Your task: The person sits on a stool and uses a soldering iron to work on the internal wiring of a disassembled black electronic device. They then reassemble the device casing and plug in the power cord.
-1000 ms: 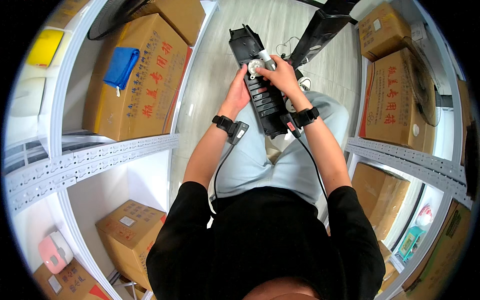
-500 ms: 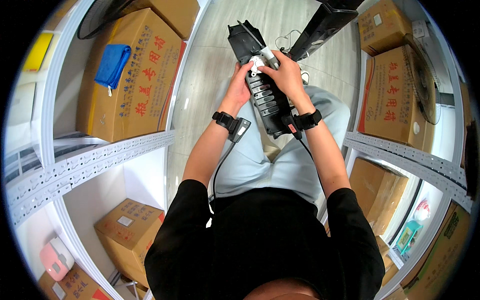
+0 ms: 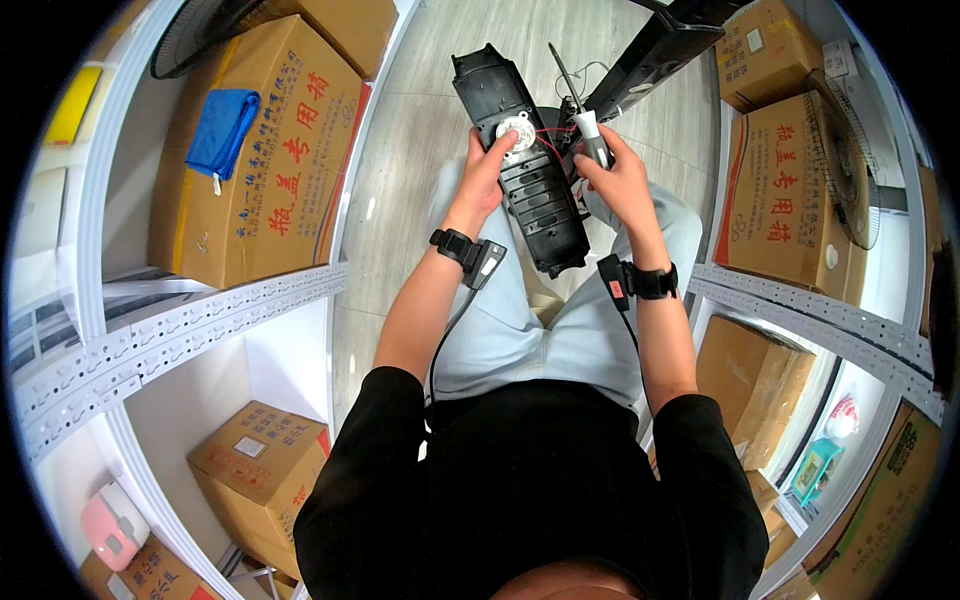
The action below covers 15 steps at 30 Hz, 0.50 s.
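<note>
A long black plastic housing [image 3: 543, 212] with ribbed slots lies slanted over my lap. My left hand [image 3: 482, 175] is closed on its left edge, the thumb pressing a round white part [image 3: 515, 134] seated on it. Thin red wires [image 3: 552, 131] run from that part toward the right. In my right hand [image 3: 622, 178], away from the housing, a screwdriver [image 3: 588, 127] is gripped by its grey-and-white handle, its shaft slanting up and away. The fingers under the housing are hidden.
Beyond my hands stands a tall black appliance body [image 3: 660, 58] with loose wires near its base. Metal shelves flank me, holding cardboard boxes [image 3: 265, 150], a blue cloth [image 3: 222, 130], a pink-and-white case [image 3: 113, 525] and a round fan grille [image 3: 843, 160].
My right hand has drawn back to the right from the white part, taking the screwdriver with it. The housing and its red wires now show more fully, while my left hand stays on it.
</note>
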Each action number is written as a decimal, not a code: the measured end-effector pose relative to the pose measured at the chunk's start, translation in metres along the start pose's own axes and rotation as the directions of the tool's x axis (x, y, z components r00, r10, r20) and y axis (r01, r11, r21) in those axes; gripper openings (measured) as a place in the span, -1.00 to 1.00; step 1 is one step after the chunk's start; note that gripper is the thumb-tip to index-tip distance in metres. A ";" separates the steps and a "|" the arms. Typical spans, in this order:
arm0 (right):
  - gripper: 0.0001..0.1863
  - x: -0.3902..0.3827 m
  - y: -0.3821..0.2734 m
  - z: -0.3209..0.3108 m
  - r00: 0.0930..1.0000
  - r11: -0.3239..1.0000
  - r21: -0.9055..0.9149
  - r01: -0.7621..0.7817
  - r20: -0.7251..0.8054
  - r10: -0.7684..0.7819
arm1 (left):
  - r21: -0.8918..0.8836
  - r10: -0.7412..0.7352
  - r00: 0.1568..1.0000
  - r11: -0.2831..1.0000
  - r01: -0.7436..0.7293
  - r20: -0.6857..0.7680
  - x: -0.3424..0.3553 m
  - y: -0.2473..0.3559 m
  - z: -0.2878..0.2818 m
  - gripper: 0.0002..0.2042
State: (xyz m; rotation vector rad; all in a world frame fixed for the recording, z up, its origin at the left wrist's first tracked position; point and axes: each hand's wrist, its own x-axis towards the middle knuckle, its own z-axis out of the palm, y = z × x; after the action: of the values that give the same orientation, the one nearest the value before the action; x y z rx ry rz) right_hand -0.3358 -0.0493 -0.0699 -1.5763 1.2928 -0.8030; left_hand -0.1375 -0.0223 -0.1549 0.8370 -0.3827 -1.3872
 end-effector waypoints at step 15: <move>-0.66 -0.021 -0.059 -0.003 0.942 0.939 -0.168 0.299 -0.107 -0.319 | 0.009 0.012 1.000 1.000 -0.012 -0.009 -0.001 -0.002 0.000 -0.53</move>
State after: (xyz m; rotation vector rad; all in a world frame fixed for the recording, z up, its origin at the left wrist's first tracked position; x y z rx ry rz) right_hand -0.3217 -0.0284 -0.0124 -1.9061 1.2376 -1.0405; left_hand -0.1396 -0.0213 -0.1561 0.8468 -0.3872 -1.3710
